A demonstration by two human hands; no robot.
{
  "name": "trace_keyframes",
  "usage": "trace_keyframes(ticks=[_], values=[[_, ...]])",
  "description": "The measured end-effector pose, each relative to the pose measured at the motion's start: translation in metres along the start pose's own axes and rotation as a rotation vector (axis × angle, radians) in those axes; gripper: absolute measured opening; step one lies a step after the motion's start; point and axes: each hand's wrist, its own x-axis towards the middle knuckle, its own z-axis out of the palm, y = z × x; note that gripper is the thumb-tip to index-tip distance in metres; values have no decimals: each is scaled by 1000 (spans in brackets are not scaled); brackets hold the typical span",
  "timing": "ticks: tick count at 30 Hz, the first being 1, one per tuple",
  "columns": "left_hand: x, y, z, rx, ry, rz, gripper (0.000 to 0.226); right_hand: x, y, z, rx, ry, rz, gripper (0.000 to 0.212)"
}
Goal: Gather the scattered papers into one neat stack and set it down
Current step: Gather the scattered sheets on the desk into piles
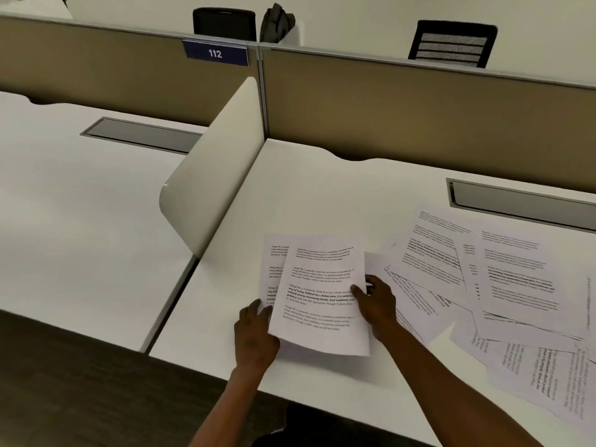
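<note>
A printed sheet [321, 298] is lifted above the white desk [322, 195], its near edge curling up. My left hand [254, 337] grips its lower left edge, and my right hand [375, 304] pinches its right edge, thumb on top. Another printed sheet [273, 269] lies partly beneath it on the left. Several more printed papers [503, 279] lie scattered and overlapping on the desk to the right, and some [548, 379] hang near the front edge.
A rounded white divider panel [213, 169] stands to the left, between this desk and the neighbouring desk [64, 204]. Tan partition walls [419, 117] run behind, with a "112" sign [215, 53]. A grey cable tray [522, 203] sits at the back right. Dark floor lies in front.
</note>
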Motion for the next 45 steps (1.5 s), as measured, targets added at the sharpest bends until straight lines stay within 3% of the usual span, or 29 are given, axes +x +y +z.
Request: trace_keyframes(ticks=[11,18,21,28,32,35,38,40,43,45], values=[[10,8,-17,-620,169,-385,36,11,0,39,-528,-161,-205,69],[36,16,-15,-905,-7,-542,57,7,1,36,-581,-212,-259,75],[47,16,-13,-1060,-147,-508,44,9,2,30,-540,-241,-241,80],[57,40,-31,-1030,-230,-229,31,5,12,7,-139,-183,-64,69],[55,76,-56,-1160,-401,-77,37,0,15,-13,148,-152,97,71],[60,102,-65,-1277,-603,41,47,-5,9,-26,462,-277,272,90],[67,121,-62,-1356,-774,118,51,-13,8,-44,878,-586,396,64],[73,128,-54,-1334,-815,120,50,-14,11,-63,1097,-656,405,56],[81,128,-36,-1225,-831,63,50,-13,20,-96,1176,-560,328,45],[84,130,-21,-1091,-785,-17,46,-8,30,-112,1054,-382,277,42]])
